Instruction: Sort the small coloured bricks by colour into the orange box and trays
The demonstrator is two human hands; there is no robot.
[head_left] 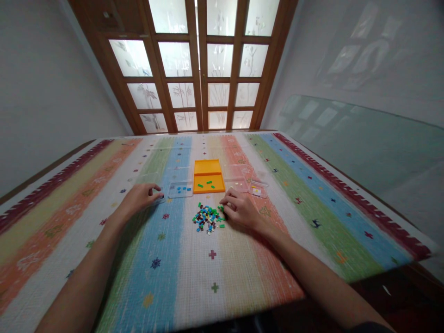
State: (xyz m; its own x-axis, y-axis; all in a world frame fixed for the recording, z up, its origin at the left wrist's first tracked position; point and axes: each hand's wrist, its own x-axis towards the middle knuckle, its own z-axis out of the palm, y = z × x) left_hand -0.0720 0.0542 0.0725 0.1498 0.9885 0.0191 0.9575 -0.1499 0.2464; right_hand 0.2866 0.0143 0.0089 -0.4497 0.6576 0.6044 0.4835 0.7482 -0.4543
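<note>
A small pile of tiny coloured pieces [206, 218] lies on the striped cloth. My right hand [239, 209] rests at the pile's right edge, fingers curled in a pinch on the pieces; what they hold is too small to name. My left hand [140, 196] lies to the left, fingers curled, its tips touching a clear tray [160, 198]. Behind the pile stands an open orange box [208, 176] with a few green pieces in it. A clear tray [180, 189] with blue pieces sits to its left.
More clear trays [248, 186] sit right of the orange box, one with a yellow piece. The striped cloth [312, 194] covers the table. A glass sheet [364, 143] leans on the right wall; a wooden glazed door [204, 64] stands behind.
</note>
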